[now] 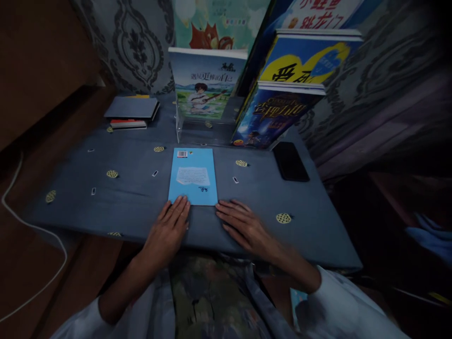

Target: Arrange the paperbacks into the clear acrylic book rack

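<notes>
A light blue book [193, 162] lies on the cloth-covered table in front of me, its barcode side up and upside down to me. My left hand [173, 221] rests flat at its near left corner, fingertips on the cover. At the near right corner lies my right hand [247, 223], fingers stretched out on the cloth, the fingertips touching or almost touching the book's edge. Neither hand grips anything.
Behind the blue book, upright books stand in clear holders, among them a guitar-player cover [206, 89] and a dark blue one [271, 115]. A black phone [291, 161] lies at the right. Stacked books [132, 108] sit at the back left. A white cable [38, 227] hangs at the left.
</notes>
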`<state>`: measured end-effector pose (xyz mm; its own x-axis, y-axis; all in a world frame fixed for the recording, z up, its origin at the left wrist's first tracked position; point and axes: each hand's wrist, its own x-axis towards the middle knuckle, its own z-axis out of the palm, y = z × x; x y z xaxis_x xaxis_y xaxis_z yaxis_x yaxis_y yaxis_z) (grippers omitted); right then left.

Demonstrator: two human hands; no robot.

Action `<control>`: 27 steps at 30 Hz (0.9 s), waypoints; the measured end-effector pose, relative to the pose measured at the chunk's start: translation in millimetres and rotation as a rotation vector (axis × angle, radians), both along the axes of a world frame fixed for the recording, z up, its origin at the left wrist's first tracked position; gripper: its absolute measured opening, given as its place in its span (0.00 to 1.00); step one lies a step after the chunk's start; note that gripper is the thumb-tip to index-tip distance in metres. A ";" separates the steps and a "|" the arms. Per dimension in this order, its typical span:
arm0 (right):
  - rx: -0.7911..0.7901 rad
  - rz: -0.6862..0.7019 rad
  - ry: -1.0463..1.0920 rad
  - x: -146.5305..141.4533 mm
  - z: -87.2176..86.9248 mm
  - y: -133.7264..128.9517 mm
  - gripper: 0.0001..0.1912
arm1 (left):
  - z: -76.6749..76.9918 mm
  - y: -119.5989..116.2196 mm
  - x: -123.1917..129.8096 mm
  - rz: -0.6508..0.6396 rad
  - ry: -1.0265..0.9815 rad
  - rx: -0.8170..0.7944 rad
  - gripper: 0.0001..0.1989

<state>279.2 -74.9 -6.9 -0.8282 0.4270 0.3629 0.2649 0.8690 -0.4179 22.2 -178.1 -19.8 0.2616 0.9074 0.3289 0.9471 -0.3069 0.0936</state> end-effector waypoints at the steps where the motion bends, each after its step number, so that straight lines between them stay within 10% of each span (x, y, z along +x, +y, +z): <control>1: 0.006 -0.003 0.011 -1.2 2.2 1.1 0.18 | 0.1 -2.5 -2.4 0.022 0.000 0.002 0.29; 15: -0.106 0.310 -0.156 -110.3 22.5 30.0 0.27 | 0.2 -11.1 -5.2 0.118 0.045 0.055 0.21; 27: -0.047 0.220 -0.206 -153.1 -0.3 142.7 0.27 | -1.9 -4.9 -12.1 0.095 -0.008 0.094 0.22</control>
